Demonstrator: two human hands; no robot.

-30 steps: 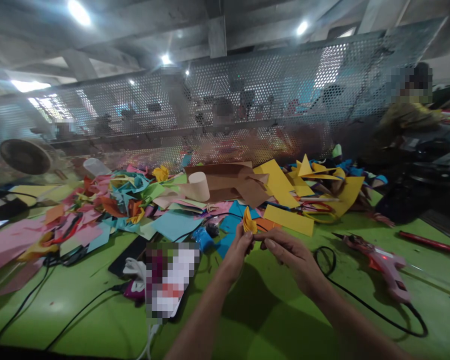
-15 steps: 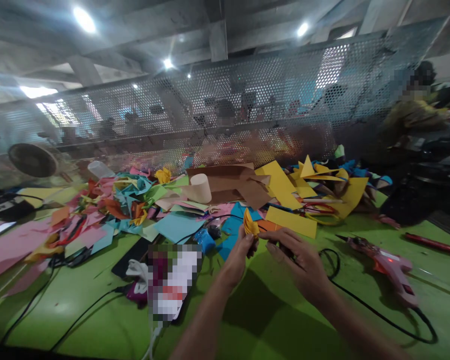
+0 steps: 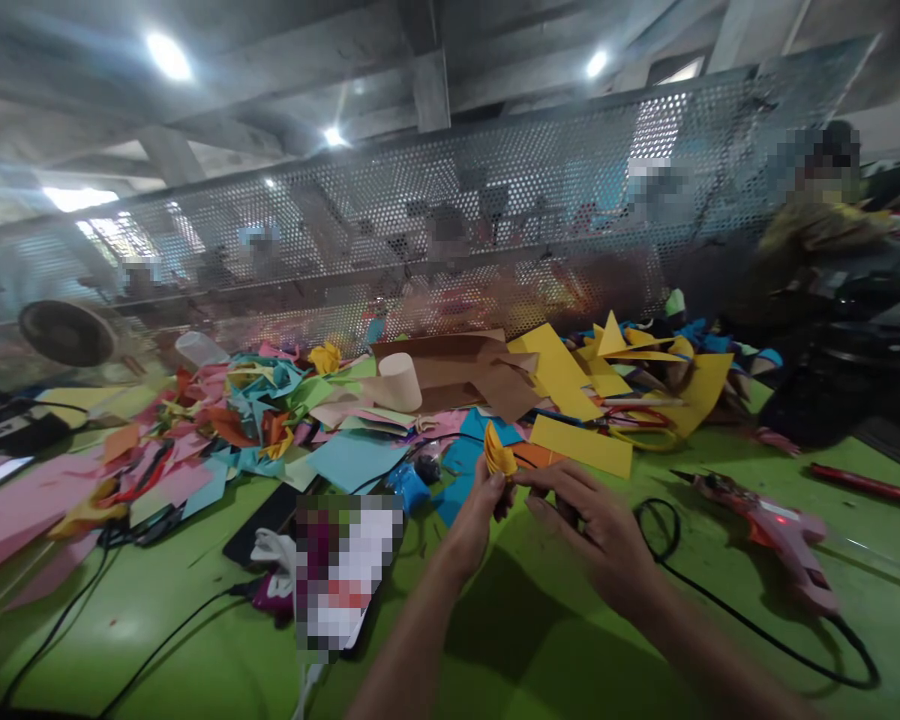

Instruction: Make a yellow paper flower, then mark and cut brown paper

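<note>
My left hand pinches a small folded yellow-orange paper piece and holds it upright over the green table. My right hand is just to its right, fingers curled, with the fingertips reaching toward the base of the paper piece. I cannot make out whether the right fingers grip the paper or only touch it. Both forearms come in from the bottom edge.
A heap of coloured paper scraps and yellow sheets fills the table's far side. A pink glue gun with a black cord lies at right, a red pen beyond. A phone and cables sit at left. A person sits at far right.
The hands stay together on the paper piece; the right fingers have shifted slightly closer under it. The view has drifted a little.
</note>
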